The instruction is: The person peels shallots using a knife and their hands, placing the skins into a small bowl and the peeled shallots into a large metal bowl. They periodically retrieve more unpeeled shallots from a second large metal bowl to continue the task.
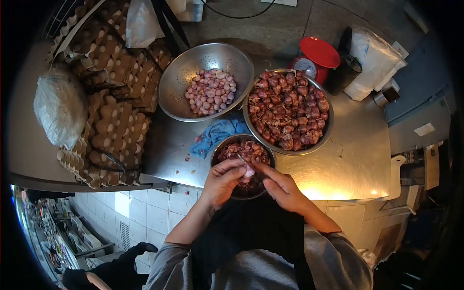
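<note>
Over a small steel bowl (215, 155) of loose reddish peels, my left hand (221, 182) pinches a partly peeled shallot (249, 172), pale pink where the skin is off. My right hand (285, 191) is closed close against it, the index finger touching the shallot's upper side. A thin blade, seemingly a small knife (240, 158), shows at the right fingertips; its handle is hidden. Behind the bowl, a large bowl (330, 126) is heaped with unpeeled shallots (290, 108). To the left, a steel colander (169, 99) holds peeled shallots (211, 92).
A blue cloth (220, 133) lies between the colander and small bowl on the steel table (357, 154). Red scales (320, 52) and a white sack (374, 60) stand at the back right. Egg trays (116, 128) are stacked left. Another person (108, 266) is at lower left.
</note>
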### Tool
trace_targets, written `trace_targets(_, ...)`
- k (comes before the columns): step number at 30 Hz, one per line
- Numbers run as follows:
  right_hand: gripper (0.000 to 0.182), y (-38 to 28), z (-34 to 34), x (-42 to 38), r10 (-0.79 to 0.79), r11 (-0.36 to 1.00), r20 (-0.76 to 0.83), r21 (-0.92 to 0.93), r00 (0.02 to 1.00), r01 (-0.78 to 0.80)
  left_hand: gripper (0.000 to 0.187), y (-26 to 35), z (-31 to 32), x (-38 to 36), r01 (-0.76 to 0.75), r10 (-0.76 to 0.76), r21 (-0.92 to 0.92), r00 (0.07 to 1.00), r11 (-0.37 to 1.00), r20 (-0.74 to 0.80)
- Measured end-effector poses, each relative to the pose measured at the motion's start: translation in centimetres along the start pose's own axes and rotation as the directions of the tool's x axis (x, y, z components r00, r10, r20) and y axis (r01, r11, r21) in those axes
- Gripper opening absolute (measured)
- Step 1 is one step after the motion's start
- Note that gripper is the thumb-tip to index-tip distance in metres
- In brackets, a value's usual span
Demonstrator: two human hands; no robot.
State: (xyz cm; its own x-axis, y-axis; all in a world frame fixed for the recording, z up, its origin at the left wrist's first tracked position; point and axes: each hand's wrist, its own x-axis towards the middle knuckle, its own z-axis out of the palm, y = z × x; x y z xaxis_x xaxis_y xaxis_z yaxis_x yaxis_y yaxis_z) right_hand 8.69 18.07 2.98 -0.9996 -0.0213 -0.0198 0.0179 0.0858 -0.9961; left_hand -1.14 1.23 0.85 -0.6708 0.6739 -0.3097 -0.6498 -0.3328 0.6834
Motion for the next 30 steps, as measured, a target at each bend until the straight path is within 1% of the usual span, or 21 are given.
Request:
trace_targets(3,0.037,0.3,-0.2,0.1,0.048,0.999,-0.033,0.012,0.998,-0.048,0.025,0.1,0.0,-0.1,0.001,-0.002,0.033,0.999,0.999,0.042)
trace_targets(7,0.037,1.9,-0.2,0.3,0.099,0.991,-0.115,0.097,0.989,-0.088,0.025,0.9,1.1,-0.1,0.007,-0.007,0.007,1.0,1.0,0.025)
trace_targets(9,0.038,2.0,-0.2,0.4,0.09,0.993,-0.143,0.083,0.986,-0.078,0.027,1.2,1.0,-0.1,0.023,-0.023,0.003,1.0,1.0,0.018)
trace_targets(10,0.038,2.0,-0.1,0.5,0.064,0.997,-0.157,0.053,0.986,-0.056,0.027,1.4,0.9,0.1,-0.007,0.007,0.005,1.0,1.0,0.005)
trace_targets(12,0.038,1.9,0.0,0.4,0.055,0.998,-0.137,0.02,0.989,-0.053,0.027,1.7,0.2,0.8,-0.069,0.069,0.01,0.998,0.998,-0.016)
trace_targets(13,0.038,1.9,0.0,0.3,0.074,0.997,-0.1,0.016,0.992,-0.072,0.027,2.2,-0.4,1.7,-0.124,0.125,0.04,0.992,0.991,-0.02)
trace_targets(15,0.038,1.8,0.0,0.1,0.106,0.994,-0.053,0.006,0.993,-0.106,0.029,3.9,-0.3,3.6,-0.251,0.265,0.094,0.944,0.963,-0.198)
trace_targets(17,0.038,1.5,0.0,0.0,0.143,0.99,-0.037,0.002,0.989,-0.143,0.033,5.9,0.1,5.8,-0.404,0.454,0.238,0.864,0.883,-0.217)
trace_targets(19,0.038,1.3,0.0,-0.2,0.198,0.98,-0.028,0.013,0.98,-0.198,0.034,7.1,0.1,8.0,-0.449,0.517,0.307,0.835,0.839,-0.19)
trace_targets(20,0.038,1.5,-0.1,-0.3,0.197,0.98,-0.028,0.007,0.98,-0.197,0.035,7.4,0.2,9.0,-0.472,0.548,0.341,0.818,0.813,-0.174)
trace_targets(23,0.038,2.6,-0.2,-0.6,0.188,0.982,-0.015,-0.021,0.982,-0.189,0.031,7.4,1.6,11.6,-0.455,0.532,0.579,0.846,0.677,0.042)
trace_targets(24,0.038,3.2,-0.2,-0.7,0.182,0.983,-0.001,-0.038,0.983,-0.182,0.028,7.2,2.3,12.5,-0.436,0.478,0.612,0.872,0.66,0.105)
trace_targets(25,0.038,4.2,0.1,-0.9,0.097,0.994,-0.033,-0.05,0.995,-0.099,0.025,6.8,3.2,13.4,-0.42,0.42,0.645,0.892,0.639,0.166)
trace_targets(26,0.039,5.0,0.3,-1.0,0.077,0.994,-0.024,-0.077,0.997,-0.079,0.023,6.2,4.1,14.5,-0.407,0.357,0.676,0.908,0.614,0.222)
trace_targets(28,0.039,5.5,0.4,-1.2,0.039,0.99,-0.002,-0.133,0.999,-0.038,0.018,4.7,5.4,17.2,-0.461,0.307,0.768,0.884,0.443,0.353)
trace_targets(29,0.04,4.9,0.3,-1.3,0.094,0.983,0.027,-0.159,0.995,-0.089,0.015,3.5,5.4,19.2,-0.529,0.36,0.807,0.83,0.263,0.426)
trace_targets(30,0.04,4.7,0.3,-1.3,0.106,0.976,0.031,-0.193,0.994,-0.099,0.015,3.0,6.4,20.1,-0.568,0.351,0.813,0.793,0.128,0.498)
